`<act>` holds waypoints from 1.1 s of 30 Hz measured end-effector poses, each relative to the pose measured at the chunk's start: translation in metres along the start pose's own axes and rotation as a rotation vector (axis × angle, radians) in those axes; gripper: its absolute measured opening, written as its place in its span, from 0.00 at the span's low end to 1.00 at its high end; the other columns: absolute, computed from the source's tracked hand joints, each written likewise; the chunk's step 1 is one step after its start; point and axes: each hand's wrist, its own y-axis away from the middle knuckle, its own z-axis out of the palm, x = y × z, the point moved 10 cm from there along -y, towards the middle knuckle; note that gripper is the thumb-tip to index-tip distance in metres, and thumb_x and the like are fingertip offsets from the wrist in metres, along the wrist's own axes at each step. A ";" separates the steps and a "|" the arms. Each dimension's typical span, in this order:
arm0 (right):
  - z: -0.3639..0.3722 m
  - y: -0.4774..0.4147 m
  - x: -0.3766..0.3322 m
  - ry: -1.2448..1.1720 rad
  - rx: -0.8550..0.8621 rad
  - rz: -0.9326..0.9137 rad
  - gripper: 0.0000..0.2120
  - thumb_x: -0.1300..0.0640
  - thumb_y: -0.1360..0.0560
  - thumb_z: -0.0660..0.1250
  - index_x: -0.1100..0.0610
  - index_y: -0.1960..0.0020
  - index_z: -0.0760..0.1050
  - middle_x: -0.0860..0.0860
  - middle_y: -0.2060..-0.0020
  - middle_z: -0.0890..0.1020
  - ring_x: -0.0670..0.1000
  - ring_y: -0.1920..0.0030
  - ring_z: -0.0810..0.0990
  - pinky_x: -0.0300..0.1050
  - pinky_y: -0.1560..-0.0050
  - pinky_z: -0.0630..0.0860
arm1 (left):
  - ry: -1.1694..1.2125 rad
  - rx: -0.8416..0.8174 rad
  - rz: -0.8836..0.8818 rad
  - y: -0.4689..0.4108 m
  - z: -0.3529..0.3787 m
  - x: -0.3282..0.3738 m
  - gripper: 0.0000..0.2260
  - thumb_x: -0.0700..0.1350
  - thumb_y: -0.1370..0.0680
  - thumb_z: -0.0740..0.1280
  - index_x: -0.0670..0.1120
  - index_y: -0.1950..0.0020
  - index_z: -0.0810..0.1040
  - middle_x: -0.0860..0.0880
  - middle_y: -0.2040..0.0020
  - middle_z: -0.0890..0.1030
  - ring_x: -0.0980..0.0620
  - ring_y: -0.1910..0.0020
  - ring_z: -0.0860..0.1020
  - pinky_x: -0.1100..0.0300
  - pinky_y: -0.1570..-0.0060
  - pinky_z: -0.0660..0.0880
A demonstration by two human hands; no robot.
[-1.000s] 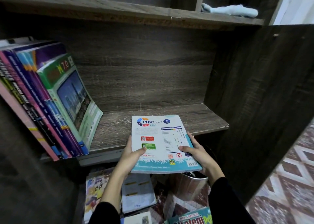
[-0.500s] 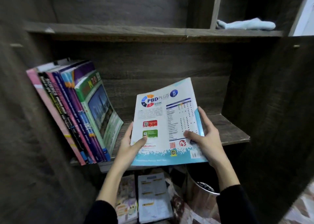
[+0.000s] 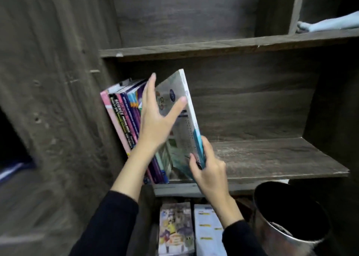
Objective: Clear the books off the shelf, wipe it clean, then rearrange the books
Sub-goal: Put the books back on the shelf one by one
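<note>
- The PBD Plus workbook (image 3: 180, 131) stands on its lower edge at the left part of the shelf board (image 3: 272, 158). It tilts left toward the row of books (image 3: 124, 116), and its spine edge faces right.
- The left grip (image 3: 155, 118) lies against the workbook's cover, between it and the row. Its fingers are straight and spread, and its thumb stretches across the cover toward the spine edge. It curls round nothing.
- The right grip (image 3: 208, 170) pinches the workbook's lower right corner, with the thumb on the cover and the fingers wrapped behind the spine edge.
- The row of books leans left against the side panel (image 3: 58, 81). A narrow wedge of space shows between the row's last book and the foot of the workbook.
- To the right of the workbook the shelf board runs bare to its right wall.
- The upper shelf (image 3: 213, 44) sits above the workbook's top corner, apart from it.
- A light-blue cloth (image 3: 330, 24) lies on that upper shelf at the far right.
- Below the shelf's front edge lie two more books (image 3: 175, 228) side by side, with a metal bin (image 3: 291, 217) to their right.
</note>
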 end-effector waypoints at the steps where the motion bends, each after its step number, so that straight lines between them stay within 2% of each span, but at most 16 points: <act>1: 0.006 0.003 -0.001 -0.003 0.004 -0.006 0.22 0.54 0.26 0.60 0.54 0.32 0.63 0.54 0.65 0.83 0.52 0.75 0.78 0.44 0.75 0.73 | -0.087 -0.015 0.031 -0.005 -0.002 0.006 0.45 0.67 0.33 0.65 0.53 0.22 0.50 0.53 0.23 0.54 0.58 0.25 0.53 0.58 0.27 0.55; 4: 0.028 0.010 -0.012 0.021 0.017 -0.073 0.20 0.56 0.27 0.61 0.59 0.36 0.66 0.53 0.69 0.81 0.50 0.77 0.76 0.38 0.75 0.68 | -0.275 -0.081 0.039 -0.012 -0.004 0.002 0.41 0.58 0.28 0.69 0.54 0.22 0.48 0.53 0.23 0.54 0.54 0.25 0.55 0.48 0.27 0.56; 6: 0.041 0.015 -0.018 0.026 0.019 -0.102 0.19 0.57 0.27 0.61 0.60 0.37 0.66 0.53 0.70 0.81 0.49 0.78 0.76 0.37 0.76 0.69 | -0.311 -0.102 0.048 -0.011 -0.008 -0.004 0.35 0.51 0.27 0.68 0.53 0.24 0.54 0.51 0.26 0.63 0.51 0.29 0.63 0.44 0.30 0.60; 8: 0.053 0.019 -0.019 0.019 0.012 -0.094 0.18 0.57 0.27 0.60 0.60 0.38 0.66 0.52 0.72 0.80 0.49 0.79 0.74 0.37 0.76 0.68 | -0.361 -0.086 0.061 -0.007 -0.016 -0.006 0.32 0.50 0.29 0.65 0.52 0.27 0.57 0.51 0.32 0.70 0.49 0.34 0.69 0.43 0.32 0.62; 10: 0.066 0.023 -0.017 0.016 -0.004 -0.067 0.19 0.57 0.28 0.60 0.59 0.38 0.66 0.51 0.73 0.79 0.49 0.79 0.74 0.36 0.76 0.66 | -0.450 -0.074 0.081 -0.001 -0.023 -0.009 0.31 0.47 0.28 0.65 0.52 0.27 0.57 0.53 0.30 0.68 0.51 0.30 0.65 0.43 0.27 0.53; 13: 0.088 0.028 -0.016 -0.018 -0.079 -0.024 0.20 0.55 0.28 0.58 0.57 0.38 0.64 0.53 0.70 0.81 0.52 0.78 0.77 0.40 0.77 0.68 | -0.626 -0.078 0.160 0.005 -0.029 -0.012 0.31 0.47 0.26 0.66 0.50 0.25 0.56 0.55 0.25 0.59 0.55 0.23 0.49 0.49 0.27 0.37; 15: 0.102 0.032 -0.010 -0.034 -0.135 0.021 0.21 0.58 0.29 0.61 0.54 0.37 0.62 0.55 0.67 0.82 0.56 0.75 0.78 0.41 0.77 0.69 | -0.714 -0.084 0.187 0.006 -0.033 -0.017 0.31 0.49 0.25 0.66 0.49 0.25 0.56 0.55 0.24 0.57 0.55 0.23 0.44 0.51 0.28 0.35; 18: 0.126 0.039 0.013 -0.130 -0.291 0.192 0.29 0.66 0.28 0.67 0.45 0.37 0.56 0.57 0.57 0.83 0.63 0.63 0.82 0.48 0.65 0.75 | -0.789 -0.107 0.205 0.011 -0.032 -0.031 0.31 0.52 0.25 0.67 0.47 0.26 0.58 0.53 0.23 0.56 0.53 0.23 0.43 0.51 0.30 0.33; 21: 0.137 0.043 0.028 -0.170 -0.378 0.301 0.26 0.63 0.26 0.68 0.47 0.34 0.62 0.54 0.47 0.82 0.59 0.51 0.82 0.42 0.58 0.69 | -0.838 -0.109 0.223 0.014 -0.031 -0.041 0.30 0.55 0.26 0.68 0.47 0.28 0.61 0.51 0.22 0.53 0.53 0.24 0.41 0.45 0.29 0.35; 23: 0.141 0.042 0.037 -0.212 -0.439 0.349 0.25 0.59 0.27 0.71 0.49 0.34 0.65 0.51 0.44 0.80 0.54 0.46 0.80 0.40 0.55 0.69 | -0.888 -0.112 0.205 0.011 -0.031 -0.046 0.32 0.59 0.26 0.66 0.48 0.27 0.60 0.51 0.22 0.50 0.55 0.25 0.39 0.42 0.29 0.36; 24: 0.145 0.043 0.043 -0.271 -0.508 0.389 0.28 0.58 0.29 0.73 0.47 0.34 0.65 0.50 0.41 0.79 0.52 0.43 0.78 0.40 0.50 0.71 | -0.915 -0.128 0.181 0.010 -0.031 -0.049 0.34 0.62 0.26 0.64 0.49 0.26 0.58 0.52 0.21 0.48 0.54 0.25 0.38 0.40 0.30 0.36; 26: 0.151 0.052 0.049 -0.436 -0.711 0.478 0.38 0.59 0.33 0.76 0.38 0.33 0.60 0.48 0.34 0.73 0.50 0.35 0.72 0.44 0.38 0.71 | -0.959 -0.177 0.128 0.007 -0.030 -0.055 0.38 0.67 0.26 0.59 0.51 0.23 0.51 0.54 0.22 0.42 0.52 0.24 0.37 0.38 0.31 0.35; 27: 0.153 0.059 0.050 -0.490 -0.820 0.509 0.43 0.61 0.34 0.77 0.35 0.32 0.58 0.46 0.32 0.69 0.48 0.33 0.68 0.42 0.37 0.70 | -0.970 -0.211 0.104 0.007 -0.029 -0.058 0.41 0.70 0.28 0.57 0.52 0.23 0.48 0.55 0.22 0.40 0.52 0.24 0.36 0.36 0.31 0.36; 29: 0.152 0.073 0.053 -0.473 -0.965 0.520 0.48 0.66 0.33 0.75 0.36 0.27 0.53 0.44 0.30 0.64 0.42 0.33 0.64 0.29 0.43 0.67 | -0.966 -0.298 0.063 0.007 -0.028 -0.064 0.48 0.73 0.33 0.59 0.53 0.22 0.42 0.57 0.23 0.35 0.52 0.25 0.33 0.35 0.32 0.35; 30: 0.151 0.076 0.057 -0.436 -0.983 0.519 0.48 0.68 0.32 0.73 0.37 0.25 0.52 0.44 0.29 0.64 0.41 0.33 0.64 0.26 0.44 0.65 | -0.960 -0.339 0.047 0.007 -0.028 -0.067 0.52 0.74 0.36 0.62 0.54 0.23 0.41 0.58 0.24 0.34 0.53 0.26 0.32 0.34 0.33 0.35; 33: 0.151 0.079 0.064 -0.384 -0.951 0.564 0.47 0.70 0.31 0.71 0.38 0.25 0.53 0.48 0.35 0.70 0.43 0.37 0.70 0.31 0.44 0.66 | -0.975 -0.369 0.051 0.009 -0.028 -0.068 0.57 0.69 0.41 0.73 0.54 0.23 0.42 0.58 0.24 0.33 0.53 0.26 0.31 0.33 0.33 0.37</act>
